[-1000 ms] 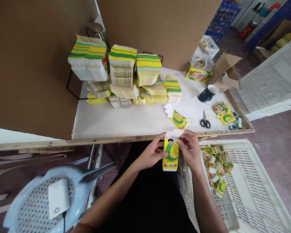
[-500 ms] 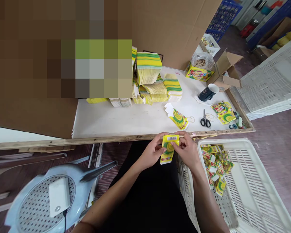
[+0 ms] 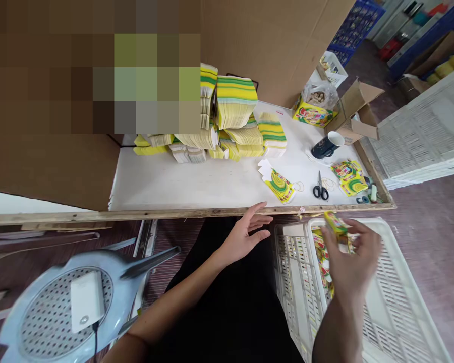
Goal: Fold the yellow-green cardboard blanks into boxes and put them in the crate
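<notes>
Over the white plastic crate (image 3: 403, 272), my right hand (image 3: 353, 259) pinches a small yellow and green carton (image 3: 335, 223) between thumb and fingers; the hand is slightly blurred. Several finished-looking small cartons (image 3: 321, 257) lie in the crate, partly hidden by that hand. My left hand (image 3: 244, 234) hangs empty just off the table's front edge, fingers stretched out and thumb apart. A few flat yellow and green cartons (image 3: 280, 186) with white flaps lie on the table, beyond my left hand.
Stacks of flat cartons (image 3: 236, 96) stand at the table's back. Scissors (image 3: 320, 187), a dark mug (image 3: 327, 145) and more flat cartons (image 3: 350, 176) are at the right. A blue stool (image 3: 124, 287) holding a white power bank (image 3: 87, 301) is at lower left.
Both hands held a yellow carton in front of my lap. Now the left has let go and opened, and the right has moved right, over the crate, holding a carton.
</notes>
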A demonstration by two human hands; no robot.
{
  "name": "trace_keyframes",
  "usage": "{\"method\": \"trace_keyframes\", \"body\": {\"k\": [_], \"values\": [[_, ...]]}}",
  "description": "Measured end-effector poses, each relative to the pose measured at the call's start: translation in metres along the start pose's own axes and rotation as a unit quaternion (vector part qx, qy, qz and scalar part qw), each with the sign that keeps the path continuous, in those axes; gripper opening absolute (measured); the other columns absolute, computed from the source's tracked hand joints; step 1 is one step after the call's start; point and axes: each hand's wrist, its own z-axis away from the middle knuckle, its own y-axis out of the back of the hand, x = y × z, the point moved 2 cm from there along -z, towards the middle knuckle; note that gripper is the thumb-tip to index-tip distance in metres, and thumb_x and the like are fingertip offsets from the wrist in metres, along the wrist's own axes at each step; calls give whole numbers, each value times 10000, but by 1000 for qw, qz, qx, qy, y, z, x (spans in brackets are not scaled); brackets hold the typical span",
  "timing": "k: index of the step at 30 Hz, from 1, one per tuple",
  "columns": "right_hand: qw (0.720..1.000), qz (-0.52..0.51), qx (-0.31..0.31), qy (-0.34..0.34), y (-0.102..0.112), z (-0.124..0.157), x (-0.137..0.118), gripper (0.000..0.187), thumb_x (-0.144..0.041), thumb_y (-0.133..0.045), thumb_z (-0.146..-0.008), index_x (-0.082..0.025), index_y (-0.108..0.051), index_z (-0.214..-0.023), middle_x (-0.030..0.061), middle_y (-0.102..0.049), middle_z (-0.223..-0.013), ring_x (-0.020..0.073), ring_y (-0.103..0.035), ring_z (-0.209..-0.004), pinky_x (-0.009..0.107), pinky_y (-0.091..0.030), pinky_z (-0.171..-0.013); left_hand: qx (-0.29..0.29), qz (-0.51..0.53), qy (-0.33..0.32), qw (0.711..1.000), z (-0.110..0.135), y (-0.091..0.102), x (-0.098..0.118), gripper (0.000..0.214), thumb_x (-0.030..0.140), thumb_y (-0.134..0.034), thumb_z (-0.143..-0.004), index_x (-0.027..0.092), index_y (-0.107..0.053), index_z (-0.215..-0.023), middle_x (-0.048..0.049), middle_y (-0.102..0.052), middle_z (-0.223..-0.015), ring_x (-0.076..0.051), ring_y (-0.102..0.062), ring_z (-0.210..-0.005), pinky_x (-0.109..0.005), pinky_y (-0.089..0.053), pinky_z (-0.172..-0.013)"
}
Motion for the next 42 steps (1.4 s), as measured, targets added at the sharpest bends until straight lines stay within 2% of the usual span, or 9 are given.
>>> {"method": "trace_keyframes", "body": {"k": [4, 8, 11, 15, 22, 29, 33, 39, 42], "values": [[994, 86, 31, 60, -1, -21, 16, 461, -539, -701, -810, -190, -671, -1110, 123, -637, -1036, 310, -510, -1014, 476, -347, -952, 13, -1, 3, 1000, -3, -1, -3, 646, 343, -732, -812, 197, -446, -1373, -144, -673, -1191, -232, -640, -1138, -450, -433, -1080], [989, 67, -113, 69, -80, -52, 29, 382, -485, -630, -857, -191, -657, -1100, 127, -628, -1092, 294, -524, -1054, 459, -338, -976, -8, -11, -1, 1000, 0, 0, -2, 544, 357, -718, -819, 175, -527, -1295, -145, -685, -1140, -227, -659, -1075, -428, -474, -1022], [965, 133, -225, 10, -141, -74, 36, 523, -498, -671, -804, -171, -610, -1208, 171, -573, -1223, 348, -462, -1158, 476, -328, -969, 16, -28, 0, 999, 5, 11, 1, 493, 366, -707, -825, 171, -564, -1255, -141, -692, -1122, -221, -668, -1040, -415, -485, -996], [926, 218, -304, -40, -179, -83, 40, 665, -558, -700, -758, -148, -569, -1264, 223, -543, -1241, 404, -454, -1169, 495, -326, -934, 66, -24, -1, 998, 9, 28, 1, 458, 373, -719, -811, 164, -593, -1199, -137, -703, -1091, -219, -676, -1002, -408, -494, -967], [952, 205, -226, -35, -167, -70, 38, 331, -390, -613, -854, -150, -602, -1081, 148, -648, -1076, 304, -571, -1033, 429, -310, -931, 50, -34, 7, 998, -4, 27, -3, 445, 369, -707, -823, 159, -586, -1196, -141, -705, -1083, -231, -673, -1032, -428, -477, -991], [988, -50, -102, -106, -140, -55, 38, 312, -473, -542, -863, -165, -586, -862, 117, -664, -858, 241, -586, -806, 405, -419, -810, 74, -27, 16, 997, -9, 33, -4, 460, 415, -712, -816, 161, -614, -1187, -143, -707, -1112, -236, -679, -1028, -433, -486, -993], [912, -336, -145, -186, -128, -15, 17, 357, -507, -651, -823, -183, -592, -962, 107, -691, -906, 199, -641, -793, 344, -504, -741, 71, 57, 11, 996, -15, 34, -7, 544, 466, -730, -794, 163, -625, -1233, -163, -686, -1211, -264, -660, -1107, -449, -460, -1040], [788, -485, -270, -268, -125, 44, -25, 339, -446, -777, -746, -214, -625, -941, 58, -725, -872, 200, -681, -786, 362, -559, -754, -47, 189, 26, 980, -17, 24, 1, 536, 525, -694, -804, 186, -664, -1217, -149, -659, -1283, -320, -585, -1242, -436, -467, -1046], [757, -517, -280, -285, -125, 49, -31, 323, -444, -795, -727, -223, -626, -892, 47, -724, -868, 200, -681, -782, 359, -566, -748, -86, 210, 26, 974, -12, 22, 6, 580, 539, -727, -764, 203, -659, -1232, -147, -644, -1306, -322, -563, -1270, -428, -466, -1044]]}}
